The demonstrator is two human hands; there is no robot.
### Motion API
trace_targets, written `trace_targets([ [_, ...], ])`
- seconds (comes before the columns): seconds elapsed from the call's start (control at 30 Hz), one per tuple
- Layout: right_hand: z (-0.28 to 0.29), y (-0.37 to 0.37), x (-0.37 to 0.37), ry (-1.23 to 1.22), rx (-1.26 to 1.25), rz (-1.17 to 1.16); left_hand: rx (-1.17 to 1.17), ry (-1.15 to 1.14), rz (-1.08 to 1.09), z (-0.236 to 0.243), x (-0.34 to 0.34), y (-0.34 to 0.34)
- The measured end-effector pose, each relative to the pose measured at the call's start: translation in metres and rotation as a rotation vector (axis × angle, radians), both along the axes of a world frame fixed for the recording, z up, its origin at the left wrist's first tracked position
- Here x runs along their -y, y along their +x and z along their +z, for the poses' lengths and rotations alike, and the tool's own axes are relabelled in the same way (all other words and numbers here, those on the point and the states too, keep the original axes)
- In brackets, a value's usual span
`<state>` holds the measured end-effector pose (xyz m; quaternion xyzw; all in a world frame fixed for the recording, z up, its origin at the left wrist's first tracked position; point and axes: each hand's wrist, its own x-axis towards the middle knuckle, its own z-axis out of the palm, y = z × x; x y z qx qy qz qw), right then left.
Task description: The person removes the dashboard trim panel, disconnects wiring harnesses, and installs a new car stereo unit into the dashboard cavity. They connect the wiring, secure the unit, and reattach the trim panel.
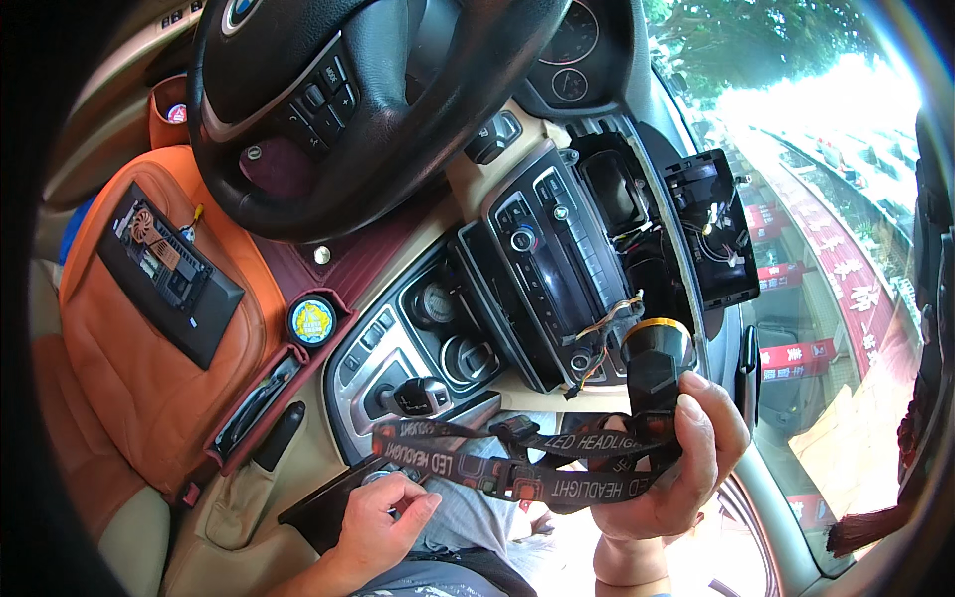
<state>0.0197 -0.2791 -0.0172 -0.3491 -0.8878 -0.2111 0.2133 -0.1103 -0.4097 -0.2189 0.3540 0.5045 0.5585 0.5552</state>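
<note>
My right hand is closed round a black headlamp with a gold ring at its lens end, raised in front of the dashboard. Its dark printed strap loops out to the left, hanging over the centre console. Below the strap's left end, my left hand has its fingers curled toward the thumb. Whatever it may hold is hidden. Just beyond the lamp are loose wires with connectors, lying across the front of the radio panel.
The steering wheel fills the upper left. An opened dashboard cavity has a detached black screen housing beside it. The gear lever stands in the console. A black panel with a circuit board lies on the orange seat.
</note>
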Motion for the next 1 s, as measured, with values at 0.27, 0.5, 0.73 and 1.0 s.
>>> trace_targets([
  [0.27,0.001,-0.002,0.007,-0.151,0.001,0.153,0.357,0.171,0.013,-0.011,0.003,-0.001],
  [0.5,-0.054,-0.021,0.037,-0.631,0.168,0.458,0.888,0.107,0.006,0.003,0.008,0.001],
  [0.73,-0.022,0.040,-0.048,-0.516,-0.399,0.120,0.776,0.077,0.012,-0.006,0.004,-0.002],
  [1.0,0.012,0.093,-0.218,-0.166,-0.518,-0.723,0.695,0.181,-0.039,-0.006,0.011,-0.001],
])
